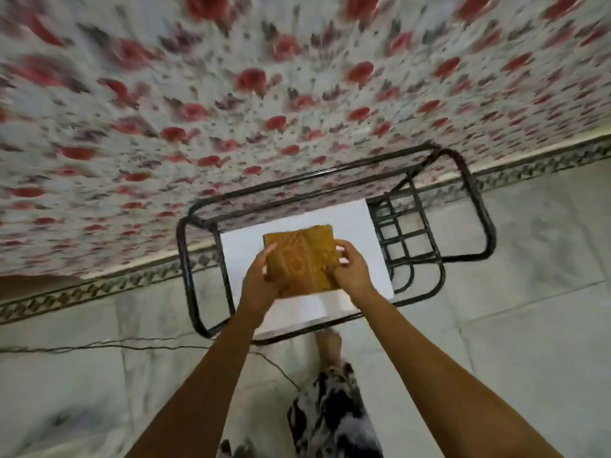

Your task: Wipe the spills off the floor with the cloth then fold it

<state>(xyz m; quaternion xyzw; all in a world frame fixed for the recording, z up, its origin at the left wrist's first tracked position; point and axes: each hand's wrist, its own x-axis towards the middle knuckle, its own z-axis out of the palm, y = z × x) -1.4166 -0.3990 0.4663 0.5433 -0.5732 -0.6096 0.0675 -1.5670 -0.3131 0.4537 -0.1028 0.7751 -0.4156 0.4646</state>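
Observation:
A yellow patterned cloth (302,259), folded into a compact square, lies on or just above the white top (357,223) of a small black metal-framed table. My left hand (259,280) grips the cloth's left edge. My right hand (350,271) holds its right edge, fingers curled over the fabric. Both arms reach forward from the bottom of the view. The frame is blurred, so I cannot tell if the cloth rests fully on the table.
The table's black frame (476,206) has a grid rack at its right side. A flowered sheet (231,104) hangs over a bed just beyond. The tiled floor (529,309) spreads all around, a thin cable (99,345) crosses it at the left, and my foot (329,345) stands below the table.

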